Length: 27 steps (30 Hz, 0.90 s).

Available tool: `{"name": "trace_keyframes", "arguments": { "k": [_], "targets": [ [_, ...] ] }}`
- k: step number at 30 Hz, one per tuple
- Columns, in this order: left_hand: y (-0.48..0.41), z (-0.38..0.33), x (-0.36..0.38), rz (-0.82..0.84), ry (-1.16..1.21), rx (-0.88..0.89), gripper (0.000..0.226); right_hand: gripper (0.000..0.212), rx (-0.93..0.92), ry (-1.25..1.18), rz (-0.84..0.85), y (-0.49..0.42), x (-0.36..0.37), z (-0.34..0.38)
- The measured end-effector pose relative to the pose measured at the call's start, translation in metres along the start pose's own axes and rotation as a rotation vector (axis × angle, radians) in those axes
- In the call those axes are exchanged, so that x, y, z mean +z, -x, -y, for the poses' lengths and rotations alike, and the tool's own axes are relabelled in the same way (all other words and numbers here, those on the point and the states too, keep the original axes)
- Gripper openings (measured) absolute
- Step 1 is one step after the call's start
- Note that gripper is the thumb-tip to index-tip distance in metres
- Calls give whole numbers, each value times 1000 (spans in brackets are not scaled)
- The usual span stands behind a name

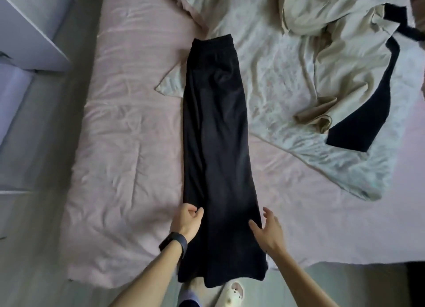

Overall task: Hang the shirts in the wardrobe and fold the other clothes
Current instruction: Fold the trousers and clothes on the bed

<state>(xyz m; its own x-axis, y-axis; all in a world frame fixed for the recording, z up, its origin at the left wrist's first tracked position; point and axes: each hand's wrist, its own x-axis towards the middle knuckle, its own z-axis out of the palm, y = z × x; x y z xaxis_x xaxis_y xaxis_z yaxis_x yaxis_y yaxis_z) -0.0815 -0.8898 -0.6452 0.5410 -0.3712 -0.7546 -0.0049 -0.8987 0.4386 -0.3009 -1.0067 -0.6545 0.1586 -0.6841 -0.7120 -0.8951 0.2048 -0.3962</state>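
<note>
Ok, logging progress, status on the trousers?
Left hand curled at trousers edge, grip unclear. Right hand open at other edge. Trousers flat on bed, hems overhanging.

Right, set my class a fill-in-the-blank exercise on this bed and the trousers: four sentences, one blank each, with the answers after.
1. The black trousers lie mostly on the ___ bed sheet.
2. Their waistband is the end pointing ___ from the person.
3. The black wristband sits on the ___ wrist.
4. The beige-and-black garment lies to the ___ of the trousers.

Missing words: pink; away; left; right.
</note>
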Motion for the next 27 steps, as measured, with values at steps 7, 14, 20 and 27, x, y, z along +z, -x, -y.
{"name": "trace_keyframes", "arguments": {
  "k": [7, 14, 20, 27],
  "targets": [
    [57, 65, 77, 136, -56, -36, 45, 46, 15, 54, 22, 34, 37, -89],
    [86, 80, 84, -65, 277, 86, 35, 24, -101, -182, -139, 50, 49, -114],
    [108, 111, 76, -504, 225, 257, 21, 15, -216, -309, -166, 97, 64, -109],
    [64, 182, 99, -69, 243, -46, 31, 31, -105, -135, 206, 58, 121, -138]
  ]
}}
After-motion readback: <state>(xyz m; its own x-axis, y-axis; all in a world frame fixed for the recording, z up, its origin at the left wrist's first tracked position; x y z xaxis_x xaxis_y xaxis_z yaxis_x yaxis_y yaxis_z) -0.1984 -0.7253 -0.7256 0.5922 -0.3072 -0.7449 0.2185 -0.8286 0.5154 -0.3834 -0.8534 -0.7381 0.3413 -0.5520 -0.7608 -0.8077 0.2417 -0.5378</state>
